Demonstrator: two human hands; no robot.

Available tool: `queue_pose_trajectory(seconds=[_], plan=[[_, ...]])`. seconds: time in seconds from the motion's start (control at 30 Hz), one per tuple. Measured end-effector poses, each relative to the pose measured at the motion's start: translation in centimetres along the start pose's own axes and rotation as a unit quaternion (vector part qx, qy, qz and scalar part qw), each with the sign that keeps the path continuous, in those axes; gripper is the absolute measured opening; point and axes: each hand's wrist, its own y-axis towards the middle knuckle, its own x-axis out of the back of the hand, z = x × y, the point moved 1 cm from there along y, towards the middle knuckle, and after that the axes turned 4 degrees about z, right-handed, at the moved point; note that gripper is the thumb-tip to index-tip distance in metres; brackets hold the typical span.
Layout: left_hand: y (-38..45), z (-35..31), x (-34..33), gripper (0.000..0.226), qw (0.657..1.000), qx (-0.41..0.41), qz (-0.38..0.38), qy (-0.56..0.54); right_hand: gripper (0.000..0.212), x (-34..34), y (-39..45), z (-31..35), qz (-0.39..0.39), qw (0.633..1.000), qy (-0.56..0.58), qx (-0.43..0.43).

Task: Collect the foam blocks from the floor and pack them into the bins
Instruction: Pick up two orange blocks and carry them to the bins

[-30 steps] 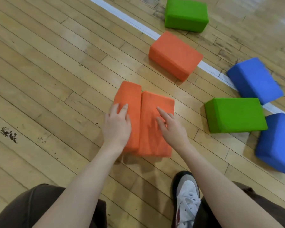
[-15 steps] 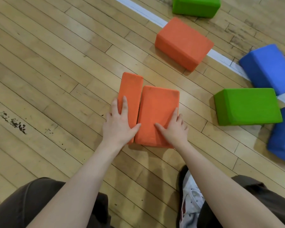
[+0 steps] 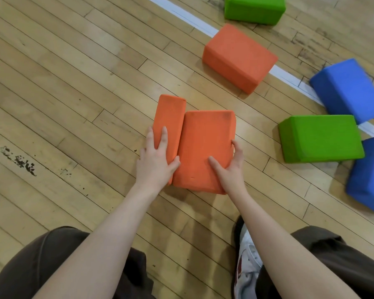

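Pale wooden floorboards (image 3: 73,87) fill the head view, crossed by a white painted line (image 3: 181,14) that runs from the top middle down toward the right edge. Taking that line as the landmark, two orange foam blocks stand touching side by side on the near side of it: a narrow orange block (image 3: 171,117) on its edge and a wide orange block (image 3: 203,143) with its broad face up. The left hand (image 3: 158,162) lies over the narrow orange block, fingers stretched along its top and outer side and the thumb tucked into the seam between the two blocks, clasping it. The right hand (image 3: 231,169) wraps the near right corner of the wide orange block, thumb on the top face and fingers curled round the right side, so it is clamped on that block. A third orange block (image 3: 240,57) lies right at the line, covering part of it. A green block (image 3: 255,7) sits beyond the line at the top edge. A second green block (image 3: 320,139) lies just on the near side of the line, and a blue block (image 3: 350,87) rests across the line behind it. Another blue block (image 3: 369,175) touches the second green block's right end. Dark trousers (image 3: 41,266) and a white shoe (image 3: 246,262) show at the bottom.
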Motion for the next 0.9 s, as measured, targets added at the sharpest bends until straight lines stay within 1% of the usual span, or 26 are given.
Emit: queue_pose_trajectory(seconds=[0.07, 0.13, 0.23, 0.33, 0.5, 0.73, 0.9], plan=[[-0.1, 0.2, 0.3, 0.081, 1.0, 0.004, -0.003, -0.01, 0.078, 0.3, -0.6, 0.8, 0.011, 0.999, 0.011, 0.035], [-0.3, 0.0, 0.6, 0.077, 1.0, 0.012, -0.016, -0.009, 0.073, 0.5, -0.9, 1.9, 0.017, 0.998, -0.006, 0.068], [-0.9, -0.9, 2.1, 0.071, 0.999, 0.027, -0.039, -0.019, 0.065, 0.6, -1.5, 4.1, 0.002, 0.996, -0.024, 0.085], [-3.5, -2.2, 5.4, 0.07, 0.998, 0.039, -0.052, -0.013, 0.062, 1.7, -3.1, 7.5, 0.007, 0.993, -0.065, 0.1], [-10.5, -6.5, 13.7, 0.069, 0.993, 0.089, -0.064, -0.051, 0.06, 6.6, -8.5, 15.9, 0.041, 0.975, -0.171, 0.134], [-22.8, -14.2, 28.0, 0.069, 0.988, 0.1, -0.094, -0.065, 0.06, 15.3, -19.2, 30.5, 0.053, 0.961, -0.2, 0.185], [-32.9, -18.9, 37.6, 0.071, 0.987, 0.115, -0.087, -0.072, 0.061, 21.2, -28.6, 40.4, 0.069, 0.954, -0.218, 0.196]])
